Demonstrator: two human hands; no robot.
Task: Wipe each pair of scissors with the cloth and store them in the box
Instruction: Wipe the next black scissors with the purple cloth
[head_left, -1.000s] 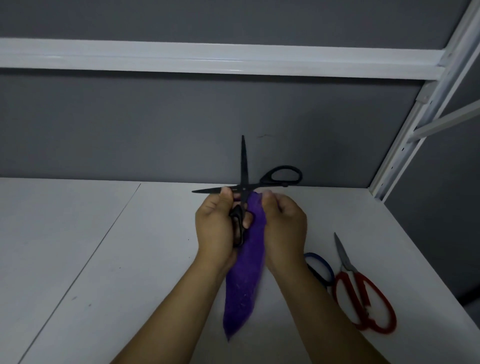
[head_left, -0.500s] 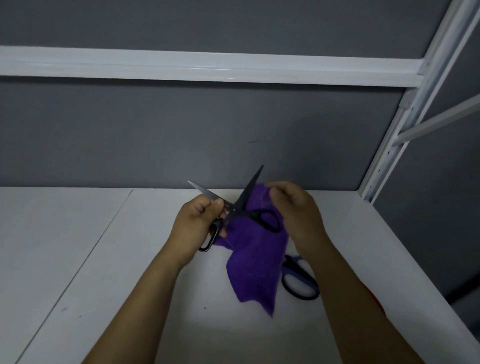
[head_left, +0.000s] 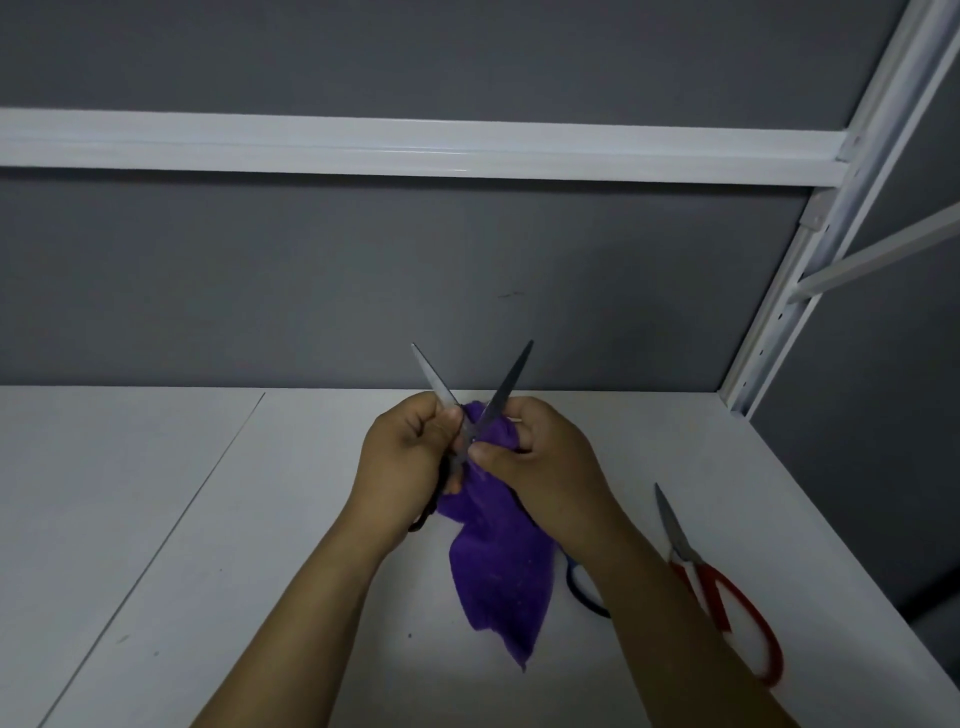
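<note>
Gripping the black scissors (head_left: 506, 384) by the handle in the left hand (head_left: 408, 457), with fingers curled round it. Pinching the purple cloth (head_left: 498, 571) against the pivot with the right hand (head_left: 550, 462), just below the crossing of the blades. Holding the blades spread in a V, tips up toward the grey wall (head_left: 363, 286), raised above the white desk (head_left: 260, 519). Letting the rest of the cloth hang down between the forearms to a point.

Farther right on the desk: red-handled scissors (head_left: 719, 597) lying flat, blades closed and pointing away. Between those and the cloth, mostly hidden behind the right forearm: a blue handle loop (head_left: 571, 587) of another pair. Along the wall above: a white rail (head_left: 415, 148). At the right: a white slotted upright (head_left: 779, 312).
</note>
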